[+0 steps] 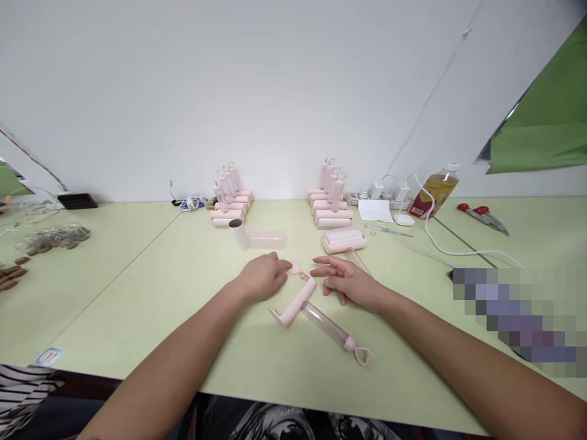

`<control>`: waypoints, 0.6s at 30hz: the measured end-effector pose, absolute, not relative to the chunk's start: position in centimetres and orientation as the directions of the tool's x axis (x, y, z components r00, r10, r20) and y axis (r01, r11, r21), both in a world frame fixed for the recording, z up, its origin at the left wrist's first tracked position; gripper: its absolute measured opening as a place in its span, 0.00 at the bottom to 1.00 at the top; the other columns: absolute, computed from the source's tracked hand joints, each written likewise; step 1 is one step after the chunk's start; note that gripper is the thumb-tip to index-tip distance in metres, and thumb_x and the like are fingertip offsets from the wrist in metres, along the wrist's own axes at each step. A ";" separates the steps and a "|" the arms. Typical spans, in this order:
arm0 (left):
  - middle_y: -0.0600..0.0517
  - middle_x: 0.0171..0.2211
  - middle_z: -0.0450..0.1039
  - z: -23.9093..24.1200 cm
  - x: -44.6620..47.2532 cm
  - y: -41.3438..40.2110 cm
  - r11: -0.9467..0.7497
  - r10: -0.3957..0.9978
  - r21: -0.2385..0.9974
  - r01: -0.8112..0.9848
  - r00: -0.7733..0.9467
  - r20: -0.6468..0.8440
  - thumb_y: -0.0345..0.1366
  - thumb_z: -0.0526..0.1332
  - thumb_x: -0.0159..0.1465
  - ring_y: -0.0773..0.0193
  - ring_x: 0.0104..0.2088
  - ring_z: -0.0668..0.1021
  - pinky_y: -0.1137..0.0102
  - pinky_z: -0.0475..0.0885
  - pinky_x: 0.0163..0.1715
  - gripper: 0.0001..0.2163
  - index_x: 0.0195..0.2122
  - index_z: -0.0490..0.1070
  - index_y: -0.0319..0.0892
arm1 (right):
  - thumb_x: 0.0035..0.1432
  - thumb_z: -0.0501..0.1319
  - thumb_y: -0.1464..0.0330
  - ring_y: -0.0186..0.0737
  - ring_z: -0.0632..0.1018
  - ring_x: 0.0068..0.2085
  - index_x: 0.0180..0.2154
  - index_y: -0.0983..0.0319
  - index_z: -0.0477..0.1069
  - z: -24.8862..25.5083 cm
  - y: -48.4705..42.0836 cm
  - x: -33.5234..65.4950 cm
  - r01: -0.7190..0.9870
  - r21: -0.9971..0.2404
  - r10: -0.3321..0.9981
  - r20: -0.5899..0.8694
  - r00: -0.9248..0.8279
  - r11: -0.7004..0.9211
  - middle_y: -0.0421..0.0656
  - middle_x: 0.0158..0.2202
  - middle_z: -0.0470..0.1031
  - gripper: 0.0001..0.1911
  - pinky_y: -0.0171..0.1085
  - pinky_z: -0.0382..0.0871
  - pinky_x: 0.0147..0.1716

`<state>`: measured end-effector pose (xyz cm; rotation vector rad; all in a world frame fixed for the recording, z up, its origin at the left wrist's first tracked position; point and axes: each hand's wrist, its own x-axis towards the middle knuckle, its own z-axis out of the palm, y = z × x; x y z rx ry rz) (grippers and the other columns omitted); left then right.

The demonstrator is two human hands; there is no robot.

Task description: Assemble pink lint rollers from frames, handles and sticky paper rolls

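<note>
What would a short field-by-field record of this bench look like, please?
Left hand: loosely curled, fingertips at a small round pink plastic cap
Right hand: open, fingers spread, low over the pale green table
Between hands: pink plastic roller frame joined to a clear tube handle with heart-shaped end
Behind: left stack of pink rollers, right stack of pink rollers

Bottle label (420, 206): showing red print, too small for reading.
Sticker (48, 356) on tabletop (137, 293) edge: showing red marks, nothing legible.
</note>
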<state>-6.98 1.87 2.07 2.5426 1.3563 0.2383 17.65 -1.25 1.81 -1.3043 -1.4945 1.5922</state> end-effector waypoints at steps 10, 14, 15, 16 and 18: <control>0.48 0.33 0.72 2.8 -8.7 2.7 -0.425 0.898 0.364 0.829 0.437 0.052 0.46 0.52 0.64 0.59 0.30 0.74 0.68 0.65 0.30 0.16 0.39 0.77 0.47 | 0.54 0.59 0.73 0.34 0.75 0.33 0.51 0.60 0.66 1.6 -1.3 17.5 0.258 -0.951 0.909 -0.253 -0.333 -0.170 0.49 0.51 0.73 0.21 0.27 0.63 0.16; 0.48 0.34 0.72 2.6 -8.6 2.9 -0.414 0.906 0.402 0.817 0.413 0.095 0.47 0.53 0.64 0.59 0.30 0.75 0.67 0.66 0.30 0.16 0.40 0.77 0.46 | 0.54 0.60 0.72 0.34 0.75 0.33 0.50 0.60 0.67 1.5 -1.4 17.4 0.276 -0.946 0.911 -0.255 -0.324 -0.167 0.49 0.51 0.73 0.20 0.26 0.63 0.16; 0.48 0.35 0.72 2.6 -8.6 2.9 -0.406 0.911 0.404 0.820 0.399 0.106 0.47 0.53 0.63 0.59 0.31 0.75 0.67 0.66 0.30 0.16 0.41 0.77 0.45 | 0.54 0.60 0.72 0.34 0.75 0.34 0.50 0.60 0.67 1.4 -1.4 17.5 0.279 -0.946 0.911 -0.253 -0.326 -0.163 0.49 0.51 0.73 0.20 0.26 0.63 0.17; 0.47 0.36 0.72 2.6 -8.6 3.0 -0.399 0.915 0.402 0.824 0.388 0.114 0.47 0.54 0.63 0.59 0.31 0.75 0.67 0.66 0.30 0.16 0.41 0.77 0.45 | 0.54 0.60 0.71 0.34 0.75 0.34 0.50 0.60 0.67 1.3 -1.3 17.5 0.282 -0.946 0.910 -0.251 -0.330 -0.159 0.48 0.51 0.73 0.20 0.26 0.63 0.17; 0.47 0.36 0.72 2.5 -8.6 3.1 -0.398 0.916 0.392 0.830 0.385 0.113 0.47 0.54 0.63 0.58 0.32 0.75 0.66 0.67 0.31 0.16 0.41 0.77 0.45 | 0.55 0.60 0.71 0.34 0.75 0.34 0.50 0.60 0.68 1.0 -1.3 17.6 0.287 -0.946 0.909 -0.248 -0.336 -0.153 0.48 0.51 0.73 0.19 0.26 0.63 0.17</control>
